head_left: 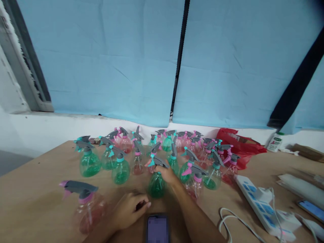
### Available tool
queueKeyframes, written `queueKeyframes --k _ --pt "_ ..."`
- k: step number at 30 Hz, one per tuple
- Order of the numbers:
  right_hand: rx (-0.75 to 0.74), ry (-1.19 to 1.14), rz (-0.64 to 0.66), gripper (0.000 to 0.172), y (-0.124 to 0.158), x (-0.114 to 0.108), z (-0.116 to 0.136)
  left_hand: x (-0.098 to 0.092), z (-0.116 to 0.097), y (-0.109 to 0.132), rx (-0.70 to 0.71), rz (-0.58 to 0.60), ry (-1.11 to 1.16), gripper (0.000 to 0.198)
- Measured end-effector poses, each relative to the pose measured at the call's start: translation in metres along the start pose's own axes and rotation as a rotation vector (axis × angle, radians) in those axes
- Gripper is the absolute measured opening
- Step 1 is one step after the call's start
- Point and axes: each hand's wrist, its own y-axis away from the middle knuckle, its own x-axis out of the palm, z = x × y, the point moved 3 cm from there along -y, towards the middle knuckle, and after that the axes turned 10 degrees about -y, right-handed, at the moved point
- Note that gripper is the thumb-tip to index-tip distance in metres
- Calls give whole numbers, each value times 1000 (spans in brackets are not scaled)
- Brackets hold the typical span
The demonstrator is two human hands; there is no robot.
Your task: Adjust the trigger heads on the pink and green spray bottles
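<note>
Green spray bottle (156, 187), long side pointing up, sits under the right hand (165, 171), the nearer one, which I see wrapped round its neck. The left hand (131, 207) lies left of it, loosely curled, thumb apart, with nothing I can see inside.

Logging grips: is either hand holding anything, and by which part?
The right hand grips a green spray bottle around the neck, under its gray spray head; the left hand holds nothing visible.
</note>
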Motion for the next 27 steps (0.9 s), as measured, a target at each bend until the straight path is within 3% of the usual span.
queueKeyframes --k 12,16,21,24,27 --pt "-33 -70 22 23 4 5 -4 1 1 0 9 16 3 37" --pt "-157 -114 -96 22 6 13 10 7 4 1 9 43 14 38" --pt "-345 156 -226 22 -8 58 49 13 4 1 2 77 6 35" --pt "-300 214 -122 24 -23 94 59 13 4 0 -8 62 17 34" --pt "-209 235 -33 28 -33 120 51 12 5 -1 22 52 54 30"
